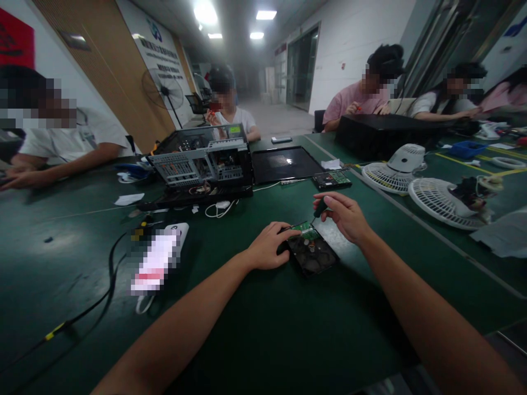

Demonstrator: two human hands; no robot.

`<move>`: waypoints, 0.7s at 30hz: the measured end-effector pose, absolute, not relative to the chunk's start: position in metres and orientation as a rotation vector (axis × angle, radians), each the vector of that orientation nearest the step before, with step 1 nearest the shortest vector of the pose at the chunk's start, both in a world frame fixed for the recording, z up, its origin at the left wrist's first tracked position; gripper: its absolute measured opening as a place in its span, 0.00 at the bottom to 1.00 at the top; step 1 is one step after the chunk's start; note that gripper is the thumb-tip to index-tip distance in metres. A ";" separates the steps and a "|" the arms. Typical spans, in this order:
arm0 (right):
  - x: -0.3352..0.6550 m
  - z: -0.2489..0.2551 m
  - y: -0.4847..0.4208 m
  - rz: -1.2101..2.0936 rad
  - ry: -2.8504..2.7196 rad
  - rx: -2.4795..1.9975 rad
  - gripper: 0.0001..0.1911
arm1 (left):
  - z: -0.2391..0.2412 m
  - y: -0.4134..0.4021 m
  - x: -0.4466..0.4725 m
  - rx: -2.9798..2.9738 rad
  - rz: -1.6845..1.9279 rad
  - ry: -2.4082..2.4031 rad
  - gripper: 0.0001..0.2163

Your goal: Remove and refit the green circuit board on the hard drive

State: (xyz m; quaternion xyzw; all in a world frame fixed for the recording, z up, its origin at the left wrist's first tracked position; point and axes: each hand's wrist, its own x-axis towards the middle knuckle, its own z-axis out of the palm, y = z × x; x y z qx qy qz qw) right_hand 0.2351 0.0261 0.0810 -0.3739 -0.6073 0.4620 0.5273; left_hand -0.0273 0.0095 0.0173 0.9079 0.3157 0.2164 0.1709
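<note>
A hard drive [315, 259] lies on the green table in front of me, its green circuit board [307, 232] facing up along the far end. My left hand [268, 248] grips the drive's left edge, index finger laid over the board. In my right hand [345, 215] is a screwdriver [320, 207] with a dark handle, pinched between thumb and fingers. Its thin shaft points down at the far edge of the circuit board. Whether the tip sits in a screw is too small to tell.
An opened computer case [201, 162] stands ahead on the left, beside a black side panel [284, 163]. Another drive [331, 179] lies beyond my right hand. A phone [158, 260] and black cable [111, 274] lie left; fan parts [442, 203] lie right. Several people sit around the table.
</note>
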 end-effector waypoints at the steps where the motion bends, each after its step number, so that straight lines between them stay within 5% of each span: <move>1: 0.235 0.081 0.026 1.109 -1.450 -0.897 0.15 | 0.018 0.009 -0.027 2.577 0.611 0.895 0.33; 21: 0.235 0.079 0.026 1.171 -1.393 -0.843 0.10 | 0.015 0.011 -0.027 2.598 0.619 0.885 0.33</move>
